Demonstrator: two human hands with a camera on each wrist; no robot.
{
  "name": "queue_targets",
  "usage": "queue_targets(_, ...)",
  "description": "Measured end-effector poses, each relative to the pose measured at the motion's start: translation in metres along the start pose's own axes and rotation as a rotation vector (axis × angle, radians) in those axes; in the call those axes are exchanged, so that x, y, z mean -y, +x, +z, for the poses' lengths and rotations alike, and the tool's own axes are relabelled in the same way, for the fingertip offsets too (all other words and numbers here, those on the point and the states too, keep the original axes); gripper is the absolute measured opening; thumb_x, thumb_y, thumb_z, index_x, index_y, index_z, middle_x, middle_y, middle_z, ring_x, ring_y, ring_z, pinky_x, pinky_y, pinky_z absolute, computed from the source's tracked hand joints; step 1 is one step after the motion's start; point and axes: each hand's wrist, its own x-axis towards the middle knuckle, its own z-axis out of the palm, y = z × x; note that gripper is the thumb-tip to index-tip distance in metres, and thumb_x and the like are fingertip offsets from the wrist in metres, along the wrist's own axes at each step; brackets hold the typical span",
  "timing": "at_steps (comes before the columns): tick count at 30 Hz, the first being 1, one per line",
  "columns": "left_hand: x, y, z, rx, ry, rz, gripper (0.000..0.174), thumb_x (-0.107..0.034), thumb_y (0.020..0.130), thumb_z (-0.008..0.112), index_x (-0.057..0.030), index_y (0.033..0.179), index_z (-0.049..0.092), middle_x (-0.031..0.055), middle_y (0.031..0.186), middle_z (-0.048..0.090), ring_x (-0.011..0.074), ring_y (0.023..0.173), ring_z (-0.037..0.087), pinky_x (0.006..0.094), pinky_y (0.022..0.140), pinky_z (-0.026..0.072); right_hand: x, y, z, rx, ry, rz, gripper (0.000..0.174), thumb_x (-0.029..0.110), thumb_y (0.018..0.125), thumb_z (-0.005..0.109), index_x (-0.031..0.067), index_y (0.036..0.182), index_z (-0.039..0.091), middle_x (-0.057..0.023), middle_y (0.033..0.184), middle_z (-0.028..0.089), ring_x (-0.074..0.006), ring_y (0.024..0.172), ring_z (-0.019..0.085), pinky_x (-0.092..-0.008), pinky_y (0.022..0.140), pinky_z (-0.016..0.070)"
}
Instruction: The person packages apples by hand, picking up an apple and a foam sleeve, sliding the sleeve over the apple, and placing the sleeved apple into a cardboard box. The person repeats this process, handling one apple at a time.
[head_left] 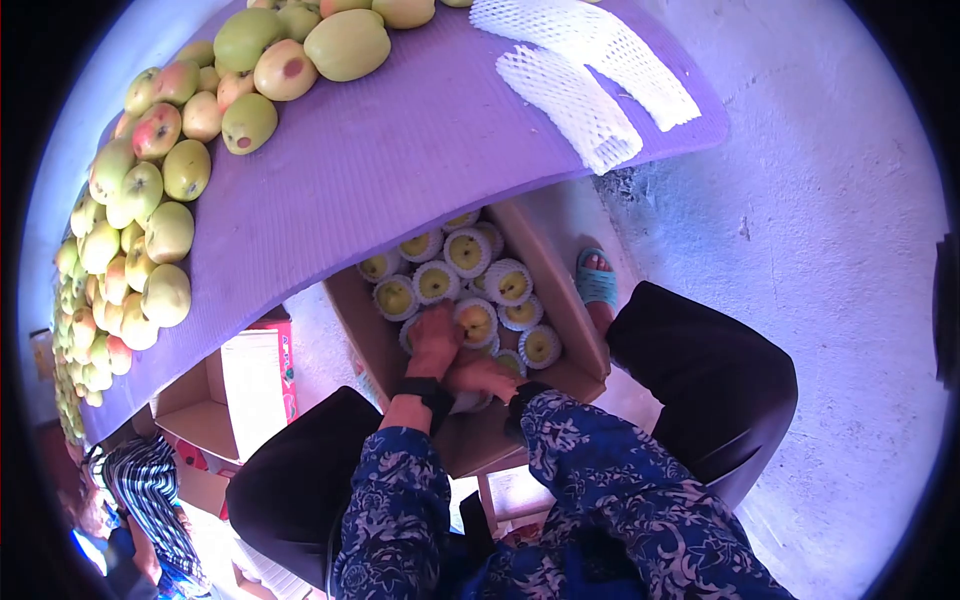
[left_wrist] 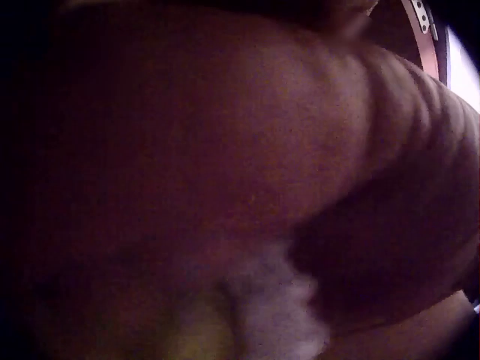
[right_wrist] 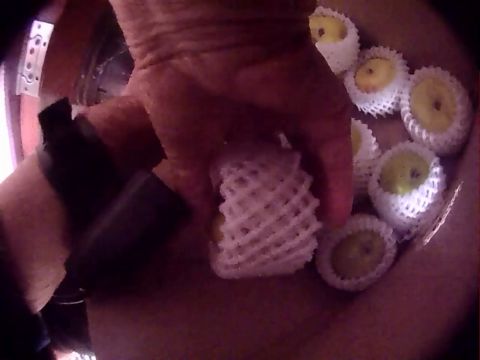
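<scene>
In the head view both hands are down inside a cardboard box (head_left: pixel 590 358) of apples in white foam nets. My left hand (head_left: pixel 435 338) reaches over the netted apples, its fingers pointing down beside a yellow-red one (head_left: pixel 474 325). The right hand (head_left: pixel 480 375) lies close against the left wrist. In the right wrist view, the right hand (right_wrist: pixel 247 82) grips an apple in a foam net (right_wrist: pixel 266 214), thumb on one side and fingers on the other. The left wrist view is dark, with skin filling most of it and a netted apple (left_wrist: pixel 277 315) below; I cannot tell whether the left fingers hold it.
A purple-covered table (head_left: pixel 330 190) above the box bears a heap of bare apples (head_left: pixel 140 190) and empty foam nets (head_left: pixel 570 105). Another open carton (head_left: pixel 205 400) stands at left. A person in a striped top (head_left: pixel 155 490) is at lower left. My knees flank the box.
</scene>
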Motion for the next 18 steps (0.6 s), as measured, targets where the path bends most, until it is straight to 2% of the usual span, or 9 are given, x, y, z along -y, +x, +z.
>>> queue_targets(3, 0.001, 0.001, 0.000, 0.023, -0.003, -0.045, 0.044, -0.020, 0.076, 0.068, -0.0150, 0.119, 0.060, 0.0153, 0.111, 0.065, 0.0329, 0.106, 0.062, 0.0468, 0.087, 0.0505, -0.022, 0.001, -0.007, 0.037, 0.042, 0.002, 0.068, 0.039, 0.067, 0.074, 0.0038, 0.123, 0.056, -0.0191, 0.120, 0.060, -0.0324, 0.108, 0.061, -0.0378, 0.082, 0.0523)
queue_targets(6, -0.001, -0.001, -0.003, 0.018, -0.017, -0.050, 0.045, -0.019, 0.075, 0.068, -0.0158, 0.120, 0.060, 0.0153, 0.112, 0.065, 0.0328, 0.107, 0.062, 0.0466, 0.088, 0.0504, -0.033, 0.008, -0.009, 0.027, -0.006, 0.113, 0.077, 0.037, 0.062, 0.077, 0.0004, 0.125, 0.053, -0.0189, 0.124, 0.057, -0.0324, 0.108, 0.060, -0.0379, 0.082, 0.0522)
queue_targets(9, -0.003, -0.003, -0.003, 0.019, -0.046, -0.043, 0.045, -0.018, 0.076, 0.067, -0.0146, 0.120, 0.059, 0.0165, 0.112, 0.065, 0.0340, 0.106, 0.061, 0.0476, 0.087, 0.0500, -0.036, 0.007, -0.016, -0.040, -0.092, 0.215, 0.070, 0.031, 0.055, 0.078, -0.0012, 0.115, 0.061, -0.0205, 0.116, 0.063, -0.0334, 0.107, 0.061, -0.0368, 0.088, 0.0480)
queue_targets(12, -0.002, -0.002, 0.003, 0.018, -0.074, -0.022, 0.046, -0.019, 0.077, 0.067, -0.0135, 0.121, 0.056, 0.0180, 0.112, 0.064, 0.0356, 0.105, 0.061, 0.0487, 0.087, 0.0496, -0.033, -0.010, -0.034, -0.108, -0.029, 0.201, 0.072, 0.031, 0.055, 0.079, -0.0030, 0.115, 0.060, -0.0220, 0.116, 0.063, -0.0342, 0.109, 0.060, -0.0359, 0.091, 0.0475)
queue_targets(15, -0.002, -0.002, 0.003, 0.014, -0.070, 0.013, 0.046, -0.019, 0.077, 0.066, -0.0126, 0.122, 0.054, 0.0191, 0.110, 0.064, 0.0372, 0.104, 0.061, 0.0495, 0.086, 0.0493, -0.047, -0.001, -0.049, -0.058, -0.121, 0.221, 0.084, 0.034, 0.057, 0.081, 0.0001, 0.127, 0.052, -0.0202, 0.127, 0.055, -0.0329, 0.112, 0.057, -0.0380, 0.089, 0.0487)
queue_targets(18, -0.002, -0.002, 0.002, 0.026, -0.067, 0.003, 0.045, -0.019, 0.078, 0.065, -0.0126, 0.122, 0.054, 0.0195, 0.109, 0.065, 0.0379, 0.103, 0.062, 0.0499, 0.085, 0.0496, -0.058, 0.007, -0.050, -0.092, -0.031, 0.289, 0.084, 0.033, 0.055, 0.083, 0.0004, 0.126, 0.052, -0.0202, 0.125, 0.056, -0.0326, 0.114, 0.055, -0.0365, 0.093, 0.0455)
